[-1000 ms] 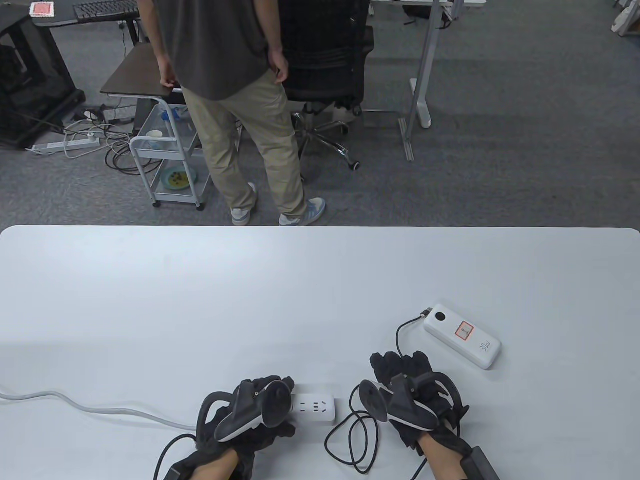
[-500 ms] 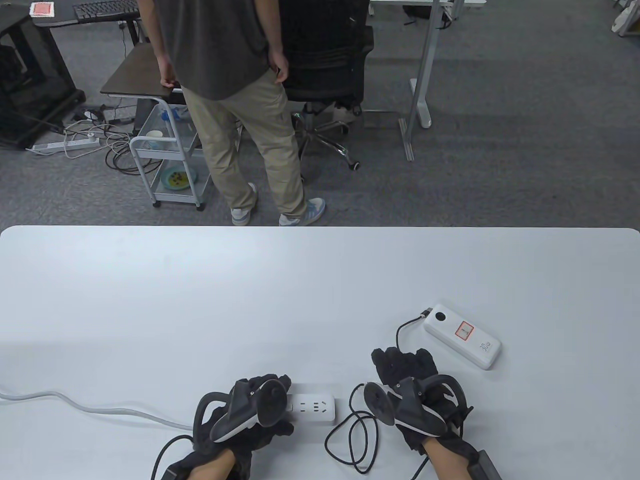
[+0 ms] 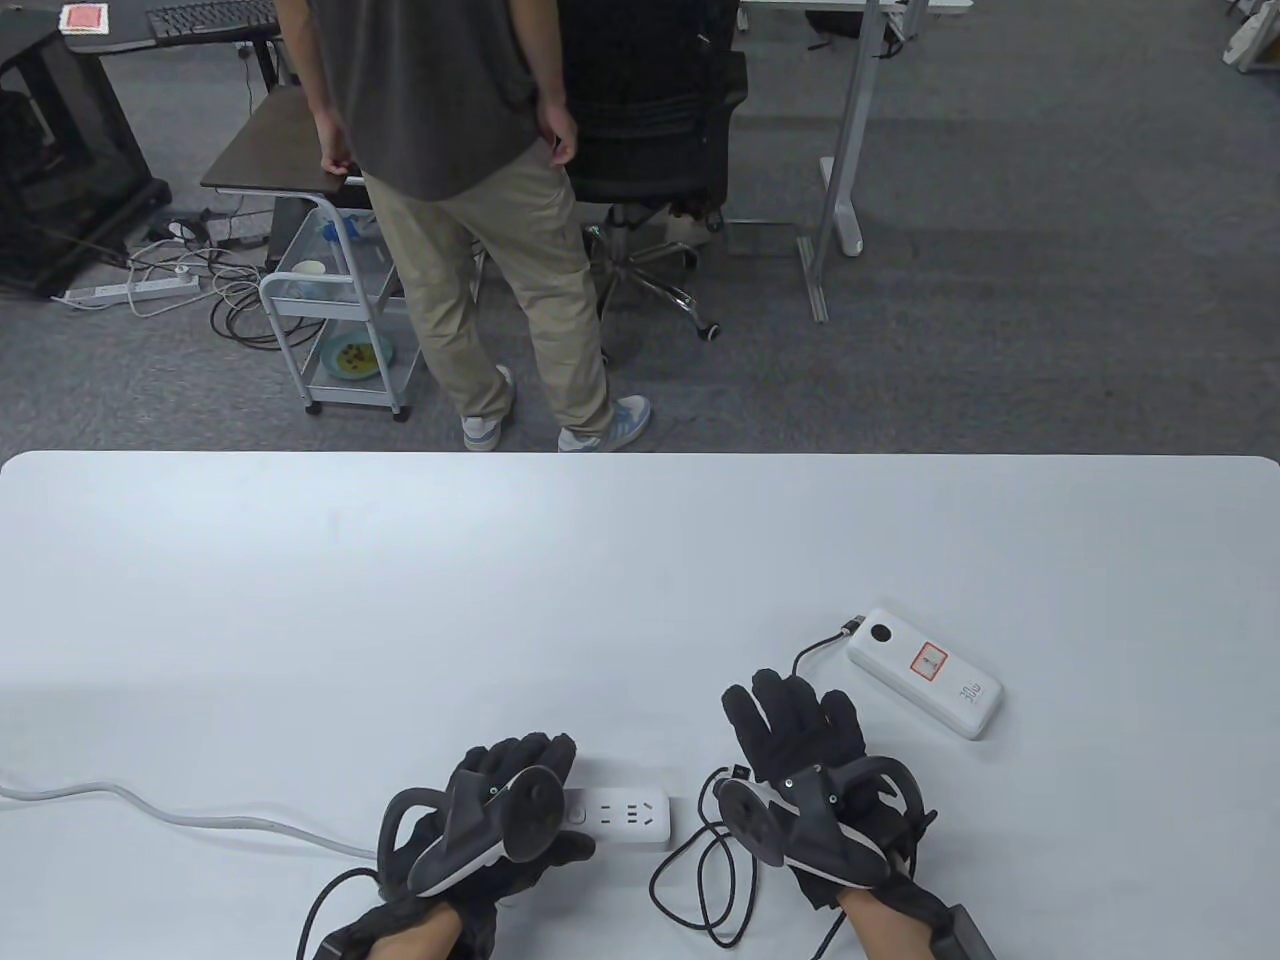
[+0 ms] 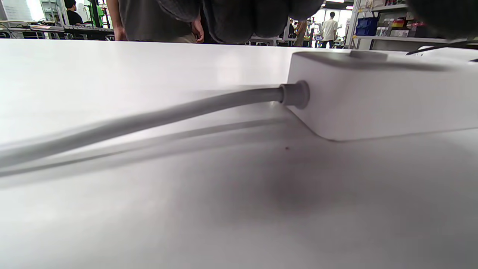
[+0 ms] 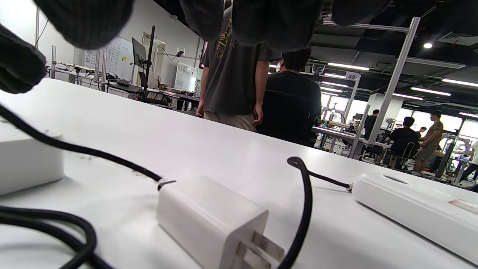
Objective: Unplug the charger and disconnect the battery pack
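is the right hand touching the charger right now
Apart. In the right wrist view the charger lies on the table with its prongs bare, and the right hand's fingers hang well above it with clear space between.

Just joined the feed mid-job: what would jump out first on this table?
The white charger lies unplugged on the table, prongs bare, under the open right hand. Its black cable coils near the front edge and still runs into the battery pack at right. The left hand rests over the power strip, whose visible sockets are free.
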Motion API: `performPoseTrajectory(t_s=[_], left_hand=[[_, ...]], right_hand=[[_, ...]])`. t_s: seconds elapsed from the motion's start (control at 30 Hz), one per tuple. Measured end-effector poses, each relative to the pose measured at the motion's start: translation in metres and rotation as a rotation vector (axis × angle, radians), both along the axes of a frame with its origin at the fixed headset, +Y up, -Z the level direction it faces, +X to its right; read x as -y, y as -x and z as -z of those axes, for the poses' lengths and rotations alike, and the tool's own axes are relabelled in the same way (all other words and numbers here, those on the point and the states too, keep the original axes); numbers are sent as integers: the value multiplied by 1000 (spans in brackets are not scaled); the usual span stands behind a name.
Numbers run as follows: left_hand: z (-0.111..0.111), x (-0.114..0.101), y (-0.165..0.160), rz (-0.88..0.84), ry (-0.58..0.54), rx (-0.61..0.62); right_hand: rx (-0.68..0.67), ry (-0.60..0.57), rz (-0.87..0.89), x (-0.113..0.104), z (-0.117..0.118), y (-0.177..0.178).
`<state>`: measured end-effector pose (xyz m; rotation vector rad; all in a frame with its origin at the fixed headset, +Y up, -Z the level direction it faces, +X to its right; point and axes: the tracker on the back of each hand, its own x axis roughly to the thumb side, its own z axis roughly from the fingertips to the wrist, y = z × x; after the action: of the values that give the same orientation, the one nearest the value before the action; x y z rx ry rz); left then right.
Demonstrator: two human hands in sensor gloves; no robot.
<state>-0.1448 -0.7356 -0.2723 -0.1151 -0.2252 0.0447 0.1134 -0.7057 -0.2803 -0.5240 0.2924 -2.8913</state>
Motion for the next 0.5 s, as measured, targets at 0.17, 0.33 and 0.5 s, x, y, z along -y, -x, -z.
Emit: performPoseTrajectory(t_s=[0.17, 0.33, 0.5], left_hand=[[-3, -6, 7, -48, -62, 2], [-6, -11, 17, -52, -122, -5], [-1, -7, 26, -31, -110, -29]], right_hand=[[-2, -3, 46, -1, -1, -2], [11, 23, 59, -1, 0, -4], [-6, 38, 91, 1, 1, -4]])
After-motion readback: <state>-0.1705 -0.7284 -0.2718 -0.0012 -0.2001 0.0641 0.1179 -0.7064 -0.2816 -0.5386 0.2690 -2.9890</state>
